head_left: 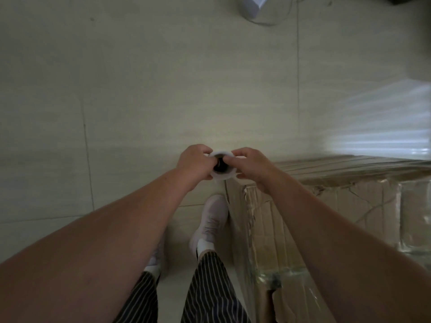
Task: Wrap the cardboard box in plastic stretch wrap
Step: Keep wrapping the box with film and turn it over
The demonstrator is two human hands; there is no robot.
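The roll of clear plastic stretch wrap (pixel 221 176) is seen end-on, so only its white rim and dark hollow core show; its length is hidden behind the hands. The worn brown cardboard box (pixel 326 206) is cut off by the right and bottom edges, and glossy film already covers its near face and top edge. Beyond the box's far edge, a sheet of stretched film (pixel 375 117) is smeared into pale streaks by blur; where it leaves the roll cannot be made out. Far beyond the box, at the top edge, a pale grey rounded object (pixel 254 10) with a thin cable is cropped and unclear.

The left hand (pixel 194 163) clasps the roll's left side, just off the box's far left corner, fingers curled over the rim. The right hand (pixel 250 166) grips the opposite side the same way, its thumb reaching toward the core. Both hands are clenched on the roll, which is held above the pale tiled floor (pixel 140 89).

Left of the box stand two white trainers (pixel 211 220), the nearer one just beside its side wall, under black-and-white striped trousers (pixel 210 287).
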